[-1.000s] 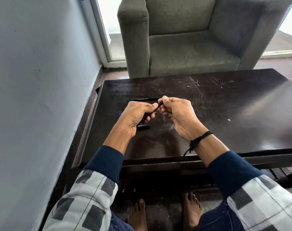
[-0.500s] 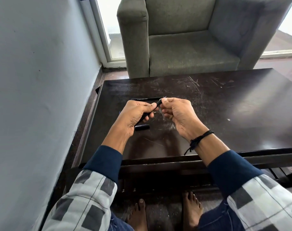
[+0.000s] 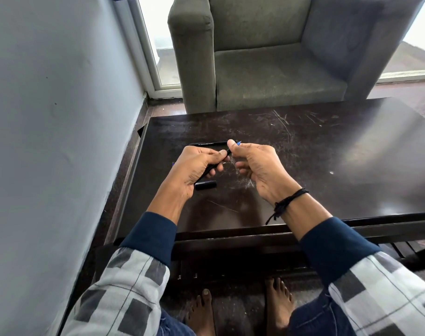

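my left hand (image 3: 194,170) grips the barrel (image 3: 228,152), my right hand (image 3: 257,168) pinches the refill (image 3: 238,142); pull crooked and it may bend or slip onto the table (image 3: 328,141).

Both forearms reached forward, hands nearly meeting. The left hand (image 3: 194,169) had its fingers curled round a pen barrel (image 3: 228,153). The right hand (image 3: 258,169) pinched a blue-tipped piece (image 3: 239,142) between thumb and forefinger, other fingers loosely bent.

place: home living room | evidence: grey armchair (image 3: 267,59); scratched dark coffee table (image 3: 328,146); glass door (image 3: 158,44)
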Demonstrator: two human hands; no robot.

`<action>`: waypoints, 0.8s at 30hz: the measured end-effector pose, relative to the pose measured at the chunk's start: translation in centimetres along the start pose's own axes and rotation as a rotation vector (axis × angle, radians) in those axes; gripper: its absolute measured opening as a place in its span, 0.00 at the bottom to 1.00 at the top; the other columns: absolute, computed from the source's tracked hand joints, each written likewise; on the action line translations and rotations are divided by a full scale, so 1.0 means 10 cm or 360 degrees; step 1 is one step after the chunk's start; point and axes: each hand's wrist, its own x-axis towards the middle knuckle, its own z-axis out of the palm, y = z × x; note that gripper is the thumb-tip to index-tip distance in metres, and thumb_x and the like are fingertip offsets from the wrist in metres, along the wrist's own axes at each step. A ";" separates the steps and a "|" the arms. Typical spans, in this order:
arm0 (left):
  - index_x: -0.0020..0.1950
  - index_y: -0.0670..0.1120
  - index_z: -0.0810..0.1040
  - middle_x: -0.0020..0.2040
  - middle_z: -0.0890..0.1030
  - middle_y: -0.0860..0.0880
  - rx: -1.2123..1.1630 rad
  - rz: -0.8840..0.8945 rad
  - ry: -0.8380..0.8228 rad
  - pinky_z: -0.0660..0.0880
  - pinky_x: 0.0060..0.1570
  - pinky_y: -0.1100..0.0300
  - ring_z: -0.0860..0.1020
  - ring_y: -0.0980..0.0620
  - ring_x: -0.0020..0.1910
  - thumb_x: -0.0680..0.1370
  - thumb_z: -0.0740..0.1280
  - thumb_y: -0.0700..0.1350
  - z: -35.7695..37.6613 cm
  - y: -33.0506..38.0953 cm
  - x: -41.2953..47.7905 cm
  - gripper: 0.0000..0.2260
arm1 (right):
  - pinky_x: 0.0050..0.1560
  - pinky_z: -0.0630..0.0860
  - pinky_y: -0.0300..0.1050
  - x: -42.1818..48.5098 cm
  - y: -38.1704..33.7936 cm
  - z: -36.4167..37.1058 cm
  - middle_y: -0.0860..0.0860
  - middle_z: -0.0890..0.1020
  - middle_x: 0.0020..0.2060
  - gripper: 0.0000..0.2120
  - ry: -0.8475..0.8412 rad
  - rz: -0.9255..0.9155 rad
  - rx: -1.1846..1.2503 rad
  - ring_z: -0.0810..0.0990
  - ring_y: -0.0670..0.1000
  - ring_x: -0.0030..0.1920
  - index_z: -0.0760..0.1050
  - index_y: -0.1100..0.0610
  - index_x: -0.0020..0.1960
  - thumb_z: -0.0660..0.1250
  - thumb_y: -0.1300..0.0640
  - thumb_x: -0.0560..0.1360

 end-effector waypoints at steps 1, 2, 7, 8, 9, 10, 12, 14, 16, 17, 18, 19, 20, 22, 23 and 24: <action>0.46 0.40 0.87 0.34 0.80 0.46 0.0012 0.0006 0.0000 0.73 0.32 0.66 0.74 0.56 0.29 0.77 0.73 0.45 0.00 0.00 0.00 0.08 | 0.38 0.75 0.41 0.00 0.00 0.00 0.47 0.83 0.35 0.13 0.0017 0.0008 -0.0020 0.77 0.45 0.34 0.83 0.56 0.46 0.78 0.48 0.70; 0.46 0.40 0.87 0.34 0.80 0.46 0.0018 0.0007 0.0000 0.73 0.32 0.66 0.74 0.56 0.29 0.77 0.73 0.45 0.00 0.00 0.00 0.08 | 0.38 0.75 0.41 0.00 0.01 -0.01 0.47 0.83 0.34 0.12 0.0029 0.0010 -0.0031 0.77 0.45 0.34 0.84 0.56 0.45 0.79 0.47 0.70; 0.46 0.41 0.87 0.34 0.81 0.46 0.0002 -0.0018 0.0008 0.73 0.33 0.65 0.74 0.56 0.29 0.77 0.73 0.44 0.02 0.01 0.00 0.07 | 0.34 0.73 0.38 0.03 0.01 -0.02 0.48 0.82 0.33 0.06 -0.0003 -0.0024 0.0022 0.75 0.43 0.32 0.82 0.56 0.42 0.76 0.55 0.73; 0.46 0.41 0.87 0.34 0.81 0.46 0.0000 -0.0018 0.0016 0.73 0.33 0.65 0.74 0.56 0.29 0.77 0.73 0.44 0.02 0.01 0.00 0.07 | 0.34 0.72 0.38 0.04 0.01 -0.02 0.49 0.82 0.35 0.05 -0.0023 -0.0027 0.0035 0.75 0.44 0.32 0.82 0.56 0.43 0.76 0.56 0.74; 0.45 0.41 0.87 0.34 0.81 0.46 0.0004 -0.0014 0.0020 0.73 0.33 0.65 0.73 0.56 0.29 0.77 0.73 0.44 0.01 0.01 0.00 0.07 | 0.34 0.72 0.38 0.03 0.00 -0.02 0.50 0.82 0.36 0.05 -0.0035 -0.0028 0.0043 0.75 0.44 0.32 0.82 0.57 0.45 0.76 0.56 0.74; 0.45 0.41 0.87 0.34 0.81 0.46 0.0009 -0.0009 0.0020 0.73 0.33 0.65 0.73 0.56 0.29 0.77 0.73 0.44 0.01 0.01 0.00 0.07 | 0.35 0.73 0.39 0.02 0.00 -0.02 0.49 0.82 0.35 0.06 -0.0037 -0.0024 0.0045 0.75 0.44 0.33 0.83 0.57 0.46 0.77 0.55 0.73; 0.46 0.41 0.87 0.34 0.80 0.46 0.0019 0.0002 0.0011 0.73 0.32 0.65 0.73 0.56 0.30 0.77 0.73 0.45 0.00 0.00 0.00 0.08 | 0.37 0.74 0.40 0.00 -0.01 -0.01 0.47 0.83 0.34 0.09 -0.0008 -0.0011 0.0027 0.76 0.44 0.33 0.84 0.56 0.46 0.78 0.53 0.71; 0.47 0.41 0.87 0.34 0.80 0.46 0.0025 0.0004 0.0007 0.73 0.32 0.66 0.73 0.56 0.30 0.77 0.73 0.45 0.00 0.00 0.00 0.08 | 0.37 0.74 0.40 0.00 0.00 -0.01 0.46 0.83 0.33 0.10 0.0028 -0.0007 0.0001 0.76 0.44 0.33 0.84 0.56 0.45 0.79 0.51 0.70; 0.46 0.41 0.87 0.34 0.81 0.46 0.0021 0.0000 0.0006 0.73 0.33 0.66 0.74 0.56 0.29 0.77 0.73 0.44 0.01 0.01 0.00 0.07 | 0.35 0.74 0.39 0.01 0.00 -0.02 0.46 0.83 0.31 0.07 0.0039 -0.0010 0.0004 0.76 0.43 0.32 0.83 0.56 0.43 0.78 0.53 0.71; 0.46 0.41 0.87 0.34 0.81 0.46 0.0018 0.0002 0.0007 0.73 0.33 0.65 0.74 0.56 0.30 0.77 0.73 0.44 0.01 0.01 0.00 0.07 | 0.34 0.73 0.38 0.01 0.01 -0.02 0.46 0.82 0.31 0.06 0.0030 -0.0018 0.0015 0.75 0.43 0.32 0.83 0.56 0.42 0.78 0.55 0.72; 0.46 0.41 0.87 0.34 0.81 0.46 0.0014 0.0005 0.0012 0.73 0.33 0.65 0.74 0.56 0.30 0.77 0.73 0.44 0.02 0.01 0.00 0.07 | 0.34 0.73 0.38 0.02 0.01 -0.02 0.46 0.81 0.30 0.05 0.0014 -0.0029 0.0026 0.75 0.43 0.32 0.82 0.56 0.41 0.77 0.56 0.73; 0.45 0.40 0.86 0.34 0.81 0.46 0.0012 0.0008 0.0017 0.73 0.34 0.64 0.74 0.55 0.30 0.77 0.73 0.43 0.02 0.00 0.00 0.07 | 0.34 0.72 0.38 0.03 0.01 -0.02 0.46 0.81 0.30 0.05 -0.0004 -0.0039 0.0037 0.75 0.43 0.32 0.82 0.56 0.41 0.76 0.57 0.73; 0.45 0.40 0.86 0.34 0.80 0.46 0.0012 0.0010 0.0022 0.73 0.34 0.64 0.73 0.55 0.31 0.77 0.73 0.43 0.02 0.00 0.00 0.07 | 0.34 0.72 0.38 0.03 0.01 -0.02 0.47 0.81 0.31 0.04 -0.0019 -0.0045 0.0045 0.75 0.43 0.32 0.82 0.57 0.42 0.76 0.58 0.73; 0.46 0.39 0.86 0.34 0.80 0.45 0.0016 0.0016 0.0020 0.72 0.33 0.64 0.73 0.54 0.31 0.77 0.73 0.43 0.01 0.00 0.00 0.07 | 0.35 0.73 0.38 0.01 0.00 -0.01 0.47 0.82 0.32 0.05 -0.0030 -0.0044 0.0058 0.75 0.44 0.32 0.82 0.56 0.43 0.77 0.57 0.73; 0.46 0.39 0.86 0.34 0.80 0.45 0.0017 0.0020 0.0016 0.72 0.33 0.64 0.73 0.55 0.31 0.77 0.73 0.44 0.00 0.00 0.00 0.08 | 0.35 0.73 0.38 0.01 -0.01 -0.01 0.47 0.82 0.32 0.06 -0.0022 -0.0036 0.0060 0.75 0.43 0.32 0.83 0.56 0.43 0.77 0.55 0.72; 0.47 0.39 0.86 0.34 0.80 0.45 0.0019 0.0022 0.0014 0.72 0.33 0.65 0.73 0.55 0.30 0.77 0.72 0.44 0.00 0.00 0.00 0.08 | 0.36 0.73 0.39 0.00 -0.01 -0.01 0.46 0.83 0.31 0.07 -0.0012 -0.0028 0.0055 0.75 0.43 0.32 0.83 0.56 0.43 0.78 0.54 0.72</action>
